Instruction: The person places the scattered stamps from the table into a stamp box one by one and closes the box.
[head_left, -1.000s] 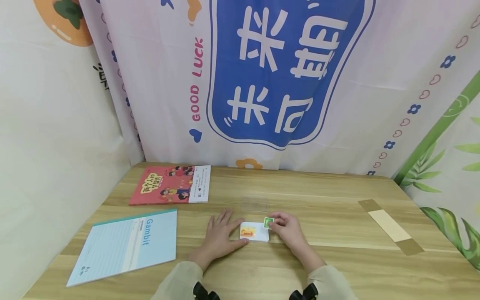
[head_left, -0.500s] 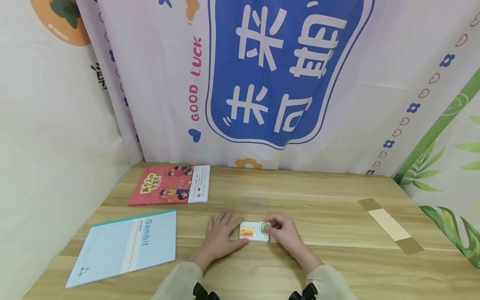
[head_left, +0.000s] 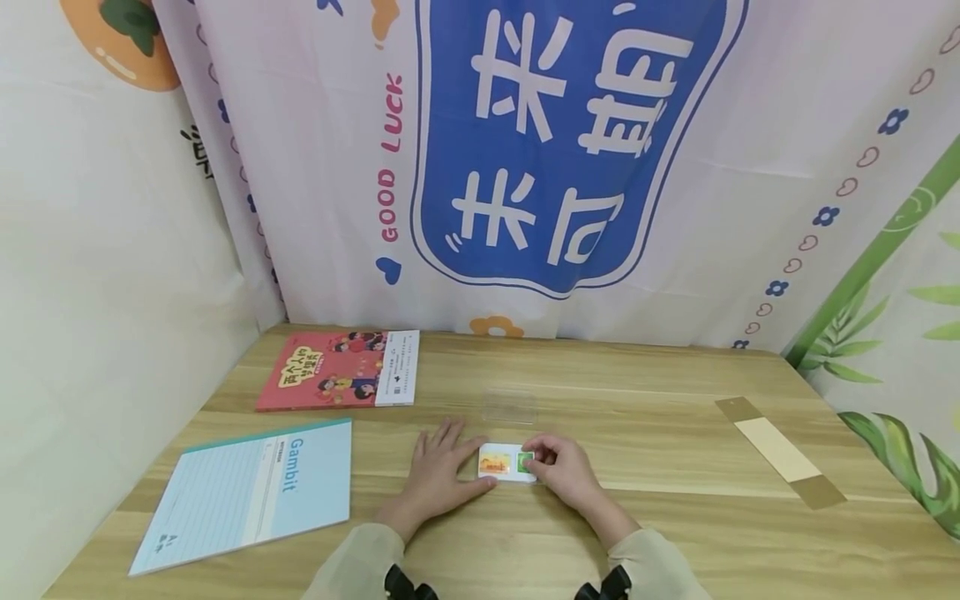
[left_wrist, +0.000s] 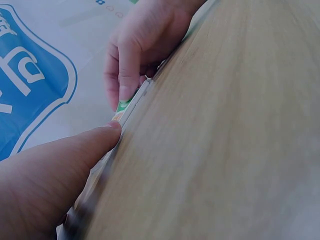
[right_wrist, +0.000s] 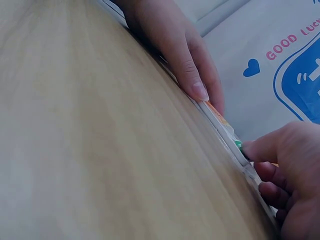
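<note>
A small white card (head_left: 513, 477) lies on the table between the two hands. An orange stamp-like picture (head_left: 494, 463) sits on its left half. The left hand (head_left: 441, 473) rests flat with spread fingers beside the card, its thumb touching the lower left edge. At the card's right end, the right hand (head_left: 568, 473) pinches a small green stamp (head_left: 522, 462) with white borders, down over the card's face. In the left wrist view, a fingertip of the right hand (left_wrist: 142, 45) meets the green stamp (left_wrist: 121, 106). Its other fingers are curled under.
Behind the card lies a clear plastic piece (head_left: 510, 407). A light blue notebook (head_left: 255, 492) and a red picture book (head_left: 333, 371) lie on the left. A cream strip with brown ends (head_left: 780, 450) is at the right. A printed curtain (head_left: 690, 208) hangs behind the table.
The right hand has moved left and slightly down with the green stamp, from the card's upper right corner onto its right half. The left hand has stayed in place.
</note>
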